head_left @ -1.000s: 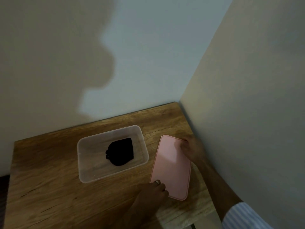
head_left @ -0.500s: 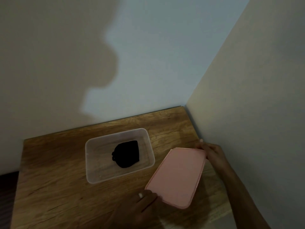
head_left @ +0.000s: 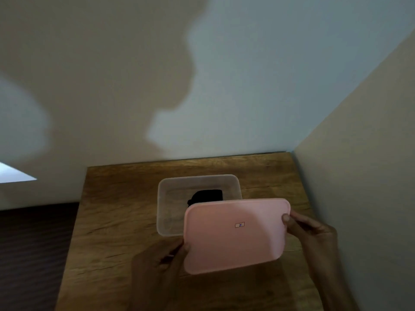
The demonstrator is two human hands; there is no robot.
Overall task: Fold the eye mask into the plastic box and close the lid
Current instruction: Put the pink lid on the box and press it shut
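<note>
Head view: pink lid [head_left: 235, 234] gripped between left hand [head_left: 157, 263] and right hand [head_left: 312, 232], seemingly above box [head_left: 164, 212].

A wooden table [head_left: 116, 221] with strong brown grain fills the lower middle, pushed into a room corner at about 2 o'clock. The pale back wall [head_left: 247, 75] carries a large, soft-edged shadow [head_left: 112, 75] across its left and centre, with lighter patches at 3 o'clock and 9 o'clock. A cream side wall [head_left: 370, 176] runs along the table's right edge. At 8 o'clock lies dark flooring [head_left: 33, 254]; a bright patch [head_left: 13, 175] sits at the left edge.
</note>
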